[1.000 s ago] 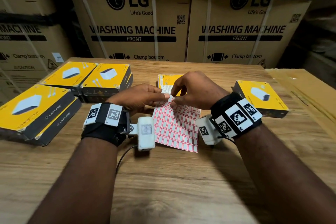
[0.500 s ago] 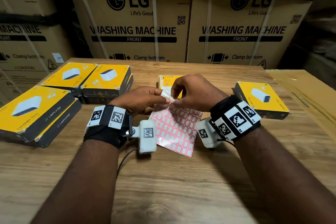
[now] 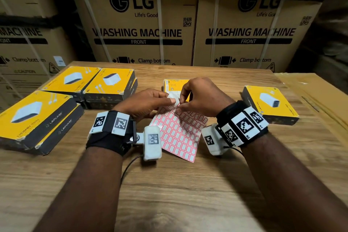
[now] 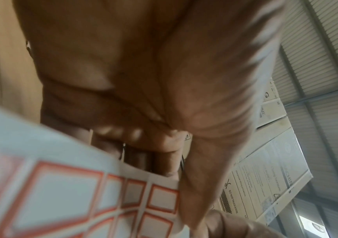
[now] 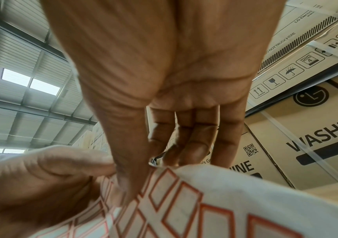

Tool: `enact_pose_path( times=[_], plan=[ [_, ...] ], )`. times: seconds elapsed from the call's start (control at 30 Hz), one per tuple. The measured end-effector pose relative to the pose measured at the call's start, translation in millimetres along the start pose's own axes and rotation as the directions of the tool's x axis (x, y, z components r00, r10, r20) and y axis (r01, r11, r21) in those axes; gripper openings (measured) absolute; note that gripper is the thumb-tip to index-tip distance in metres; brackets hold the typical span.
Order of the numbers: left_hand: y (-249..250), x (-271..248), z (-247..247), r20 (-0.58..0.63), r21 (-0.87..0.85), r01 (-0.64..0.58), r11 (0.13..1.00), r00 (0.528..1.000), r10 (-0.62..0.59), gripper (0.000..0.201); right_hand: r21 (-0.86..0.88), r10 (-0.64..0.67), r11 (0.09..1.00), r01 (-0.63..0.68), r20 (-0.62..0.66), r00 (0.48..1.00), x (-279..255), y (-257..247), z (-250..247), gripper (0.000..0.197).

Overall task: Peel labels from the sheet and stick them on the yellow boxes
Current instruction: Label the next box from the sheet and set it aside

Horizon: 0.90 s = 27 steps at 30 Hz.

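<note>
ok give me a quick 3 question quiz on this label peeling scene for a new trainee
1. True or false: the label sheet lies flat on the wooden table.
2. Multiple choice: what does the left hand hold? A) a yellow box B) the far edge of the label sheet C) nothing
3. Fill in: the lone yellow box to the right of the right hand lies on the ____.

Key
1. False: its far edge is lifted between the two hands.
2. B
3. table
</note>
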<state>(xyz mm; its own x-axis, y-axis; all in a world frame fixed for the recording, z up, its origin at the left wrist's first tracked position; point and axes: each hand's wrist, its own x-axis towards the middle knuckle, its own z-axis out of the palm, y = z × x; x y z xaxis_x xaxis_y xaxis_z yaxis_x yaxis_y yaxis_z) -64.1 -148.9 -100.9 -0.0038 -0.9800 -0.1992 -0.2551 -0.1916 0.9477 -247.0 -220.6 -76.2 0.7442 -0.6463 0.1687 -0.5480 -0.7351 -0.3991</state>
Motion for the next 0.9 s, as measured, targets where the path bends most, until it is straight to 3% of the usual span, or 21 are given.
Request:
enact_pose_path(
  times=[0.17, 0.33, 0.57, 0.9],
  plan=[
    [-1, 2, -2, -0.014, -0.005, 0.013, 1.000, 1.000, -0.013, 0.027, -0.011, -0.015, 1.000, 0.014, -0.028, 1.000, 1, 3, -2, 0.026],
    [-3, 3, -3, -0.032, -0.036, -0.005, 0.999, 0.999, 0.004, 0.027, 0.002, -0.006, 1.000, 0.006, -0.010, 1.000, 3, 6, -1, 0.017],
    [-1, 6, 1, -0.148, -0.009, -0.048, 0.999, 0.988, 0.046, 0.016, -0.006, -0.008, 1.000, 0.008, -0.023, 1.000, 4, 6, 1, 0.016],
    [7, 1, 7, -0.175, 0.121, -0.016, 0.992, 0.984, 0.037, 0.071, 0.028, 0.013, 1.000, -0.013, 0.012, 1.000, 1, 4, -1, 0.009]
  ],
)
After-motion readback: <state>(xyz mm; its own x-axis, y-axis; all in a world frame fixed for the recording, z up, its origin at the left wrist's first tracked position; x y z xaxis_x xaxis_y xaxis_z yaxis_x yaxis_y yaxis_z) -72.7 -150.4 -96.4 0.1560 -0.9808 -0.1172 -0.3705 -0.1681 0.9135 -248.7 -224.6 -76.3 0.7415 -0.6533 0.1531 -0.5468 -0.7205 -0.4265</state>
